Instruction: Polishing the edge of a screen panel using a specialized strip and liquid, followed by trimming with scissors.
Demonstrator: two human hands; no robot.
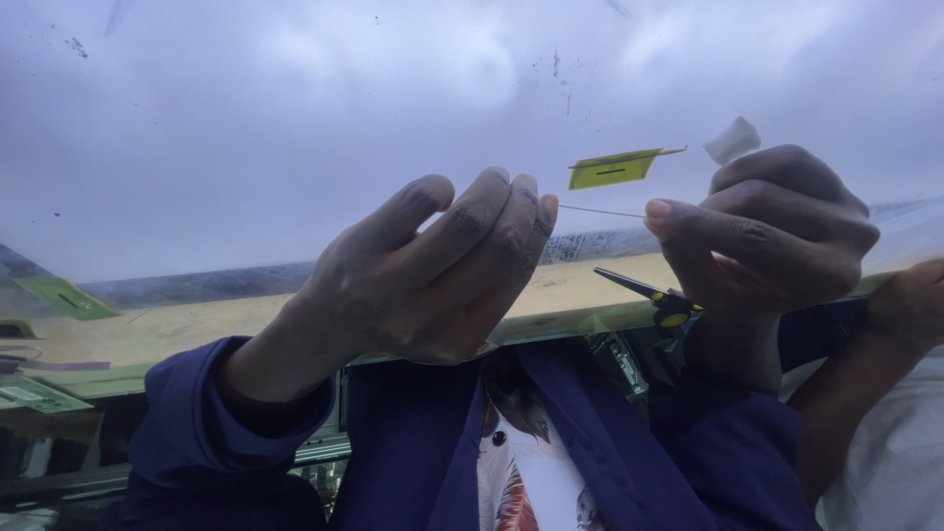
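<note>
Between the hands a thin thread [600, 210] barely visible, left hand [433, 270] and right hand [762, 231] pinching its ends, scissors [654, 293] half hidden beneath the right.

The left hand [433, 275] and the right hand [767, 236] are up close, and a thin thread [602, 210] runs tight between their fingertips. The right hand also holds a small white piece [733, 140]. Black scissors [644, 291] with yellow dots lie at the bench [197, 329] edge. A green tag [615, 168] sits behind the thread. Both sleeves [187, 433] are blue.
</note>
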